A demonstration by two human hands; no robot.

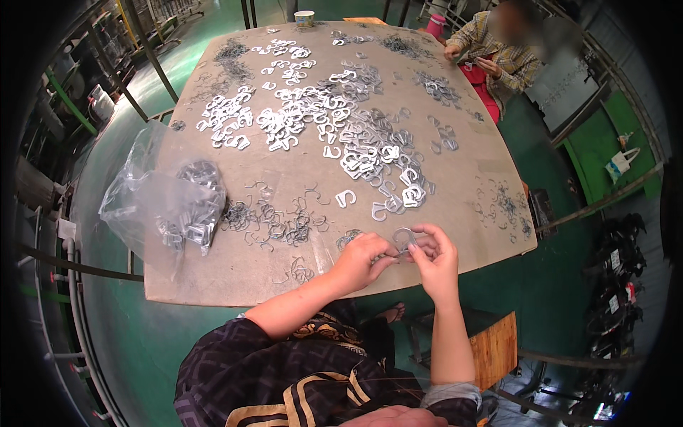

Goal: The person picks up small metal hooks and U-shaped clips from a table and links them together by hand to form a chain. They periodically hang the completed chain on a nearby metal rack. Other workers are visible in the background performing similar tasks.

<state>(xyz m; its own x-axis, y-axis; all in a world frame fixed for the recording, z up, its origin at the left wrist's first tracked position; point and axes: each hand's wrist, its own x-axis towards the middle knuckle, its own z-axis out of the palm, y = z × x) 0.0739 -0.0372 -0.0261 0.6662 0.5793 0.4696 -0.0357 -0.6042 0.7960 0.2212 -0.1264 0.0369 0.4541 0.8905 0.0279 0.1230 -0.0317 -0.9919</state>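
One table (455,210), one held hook (403,230)

Head view: left fisheye of side-by-side pair, head-worn. Looks down and forward over near edge of worktop (284,171). Left hand (364,260) and right hand (434,257) close to lens, just below centre; forearms (453,341) in from lower edge. Worktop's far edge farther off, near top. Green floor (124,320) both sides. Straight edges bow.

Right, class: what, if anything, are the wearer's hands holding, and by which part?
A grey curved piece: the right hand pinches its right side; the left hand is at its lower end, grip unclear.
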